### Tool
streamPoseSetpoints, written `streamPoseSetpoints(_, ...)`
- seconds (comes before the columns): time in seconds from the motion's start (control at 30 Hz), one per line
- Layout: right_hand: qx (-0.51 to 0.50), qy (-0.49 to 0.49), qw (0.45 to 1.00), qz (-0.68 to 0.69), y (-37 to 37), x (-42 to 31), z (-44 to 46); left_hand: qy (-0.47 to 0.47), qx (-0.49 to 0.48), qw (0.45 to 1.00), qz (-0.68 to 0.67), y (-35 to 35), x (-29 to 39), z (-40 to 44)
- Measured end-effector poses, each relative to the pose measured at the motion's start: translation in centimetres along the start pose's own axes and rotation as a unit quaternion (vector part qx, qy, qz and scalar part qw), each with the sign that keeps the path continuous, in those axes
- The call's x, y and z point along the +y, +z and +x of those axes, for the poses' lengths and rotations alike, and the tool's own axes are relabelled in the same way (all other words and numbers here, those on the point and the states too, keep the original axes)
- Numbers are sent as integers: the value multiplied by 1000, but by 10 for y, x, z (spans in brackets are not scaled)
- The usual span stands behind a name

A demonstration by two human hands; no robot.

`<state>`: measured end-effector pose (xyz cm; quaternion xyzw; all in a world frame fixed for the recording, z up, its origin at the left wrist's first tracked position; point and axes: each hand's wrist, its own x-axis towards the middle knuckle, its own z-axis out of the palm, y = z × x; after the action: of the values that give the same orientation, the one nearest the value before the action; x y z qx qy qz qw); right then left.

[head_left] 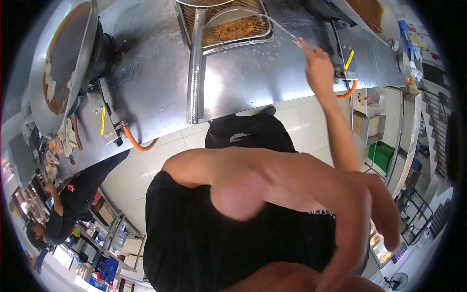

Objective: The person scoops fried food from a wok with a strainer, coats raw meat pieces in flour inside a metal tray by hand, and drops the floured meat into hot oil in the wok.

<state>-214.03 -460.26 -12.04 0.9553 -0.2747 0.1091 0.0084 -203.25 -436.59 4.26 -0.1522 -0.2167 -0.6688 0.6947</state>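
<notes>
Food bits (236,30) were orange-brown, wire rack (212,43) grid-patterned, utensil (283,29) silver. Counter (151,73) was silver, pale-specked. Hose (136,142) was orange, label (103,121) yellow, crate (382,158) green, shirt (185,238) black.

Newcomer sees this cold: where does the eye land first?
First, probably the huge blurred left arm across the middle, its left hand at lower right. Then the orange-brown fried bits at the wire tray, top centre, and the right hand gripping a thin metal handle to their right.
</notes>
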Motion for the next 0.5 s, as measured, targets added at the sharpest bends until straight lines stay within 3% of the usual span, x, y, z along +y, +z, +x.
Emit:
streamPoseSetpoints(0.2,39,9,997,72,72,10,-17,-49,24,998,33,-12,-52,31)
streamPoseSetpoints(0.27,82,5,985,155,98,14,-29,-76,41,994,71,-15,-79,46)
streamPoseSetpoints(0.4,73,63,970,224,66,36,-68,-128,48,974,180,-40,-143,83)
streamPoseSetpoints(0.5,94,70,952,281,44,88,-133,-143,51,916,372,-106,-200,106)
